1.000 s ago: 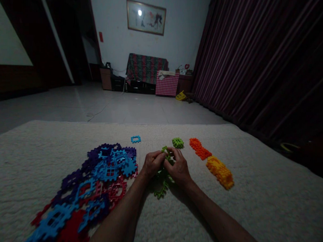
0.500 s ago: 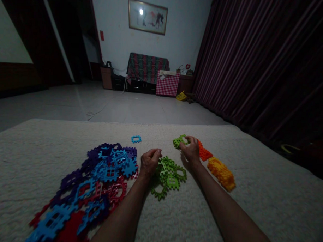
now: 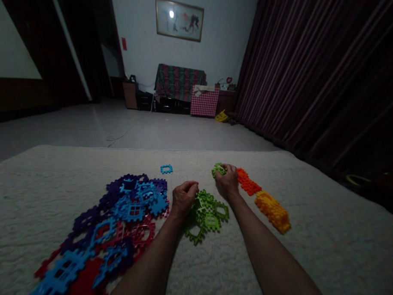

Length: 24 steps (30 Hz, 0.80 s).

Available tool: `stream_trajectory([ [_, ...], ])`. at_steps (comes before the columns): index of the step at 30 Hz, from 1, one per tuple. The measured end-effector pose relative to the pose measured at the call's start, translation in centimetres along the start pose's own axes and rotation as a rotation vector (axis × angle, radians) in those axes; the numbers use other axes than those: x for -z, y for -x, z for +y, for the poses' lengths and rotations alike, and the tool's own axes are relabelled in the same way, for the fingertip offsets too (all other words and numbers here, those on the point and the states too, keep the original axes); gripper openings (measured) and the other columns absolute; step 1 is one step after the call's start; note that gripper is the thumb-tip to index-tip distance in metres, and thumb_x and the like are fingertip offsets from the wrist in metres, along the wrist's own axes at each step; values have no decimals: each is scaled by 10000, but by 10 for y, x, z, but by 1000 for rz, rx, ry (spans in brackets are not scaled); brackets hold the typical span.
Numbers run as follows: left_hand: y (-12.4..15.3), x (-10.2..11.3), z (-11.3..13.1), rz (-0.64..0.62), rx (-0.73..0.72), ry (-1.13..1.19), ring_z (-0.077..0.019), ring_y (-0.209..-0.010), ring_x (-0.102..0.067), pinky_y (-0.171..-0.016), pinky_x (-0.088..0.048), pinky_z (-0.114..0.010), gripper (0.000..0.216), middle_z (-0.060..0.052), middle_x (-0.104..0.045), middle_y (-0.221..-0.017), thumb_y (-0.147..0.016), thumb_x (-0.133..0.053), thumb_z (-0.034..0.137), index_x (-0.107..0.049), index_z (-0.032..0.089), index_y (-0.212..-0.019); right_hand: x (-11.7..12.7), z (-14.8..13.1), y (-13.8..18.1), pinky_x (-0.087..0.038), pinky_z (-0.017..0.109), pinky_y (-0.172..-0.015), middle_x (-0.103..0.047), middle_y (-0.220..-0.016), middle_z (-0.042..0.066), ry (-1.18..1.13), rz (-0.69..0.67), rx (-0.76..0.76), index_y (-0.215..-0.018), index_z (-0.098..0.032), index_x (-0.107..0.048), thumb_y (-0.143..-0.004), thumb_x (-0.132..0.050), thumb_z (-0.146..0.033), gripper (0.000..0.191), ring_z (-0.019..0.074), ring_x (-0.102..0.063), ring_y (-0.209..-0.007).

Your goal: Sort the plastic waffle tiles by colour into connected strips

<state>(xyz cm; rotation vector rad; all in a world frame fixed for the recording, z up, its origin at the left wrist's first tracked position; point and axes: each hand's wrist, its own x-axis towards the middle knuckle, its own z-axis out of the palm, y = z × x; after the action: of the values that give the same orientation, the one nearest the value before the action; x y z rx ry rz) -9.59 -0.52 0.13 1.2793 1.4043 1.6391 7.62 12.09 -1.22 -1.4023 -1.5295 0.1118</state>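
Left hand point(image 3: 184, 198) — fingers curled in, thumb against the fingers, nearly closed; at the far left edge of the loose green pieces point(image 3: 210, 220). Anything inside the grip: impossible to tell.

Right hand point(image 3: 228, 179) — half closed, thumb and fingers around the green stack point(image 3: 217, 170), beyond the loose green pieces and just left of the orange pieces point(image 3: 248, 183). Lifted or resting: unclear.

Yellow row point(image 3: 273, 211): close-packed, at the near right end of the orange pieces. Mixed heap point(image 3: 126, 210): purple, blue and red, overlapping, spread along the left toward the near edge. Blue frame point(image 3: 166, 166): single, flat, apart from the heap on its far side. All on a pale quilted cover point(image 3: 309, 254).

Progress, as judged from the layout: orange and yellow apparently grouped by colour; green part stacked, part loose; purple, blue and red apparently unsorted, apart from the lone blue frame.

Brands, labels, writing: none legible. Framed picture point(image 3: 179, 18) on the far wall, with dark figures and a bright reflection, too small for any script. Red slip point(image 3: 124, 43) to its left, likewise unreadable. Plastic pieces without visible marks.
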Motion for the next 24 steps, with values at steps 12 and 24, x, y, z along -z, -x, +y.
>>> stream_trajectory([
  [12, -1, -1, -1, 7, 20, -15, -164, -664, -661, -664, -490, -270, 255, -33, -723, -671, -715, -588, 314, -762, 155, -813, -1, -4, 2, -442, 409, -922, -598, -1108, 123, 128, -60, -58, -1066, -181, -671, -684, -590, -364, 431, 282, -537, -1038],
  [24, -4, -1, -3, 140, 76, 27, -165, -611, -650, -607, -492, -267, 261, -33, -701, -614, -686, -584, 334, -747, 152, -776, -2, -2, 3, -444, 410, -910, -588, -1131, 126, 158, -82, -63, -1089, -191, -656, -679, -599, -367, 450, 286, -543, -1040],
])
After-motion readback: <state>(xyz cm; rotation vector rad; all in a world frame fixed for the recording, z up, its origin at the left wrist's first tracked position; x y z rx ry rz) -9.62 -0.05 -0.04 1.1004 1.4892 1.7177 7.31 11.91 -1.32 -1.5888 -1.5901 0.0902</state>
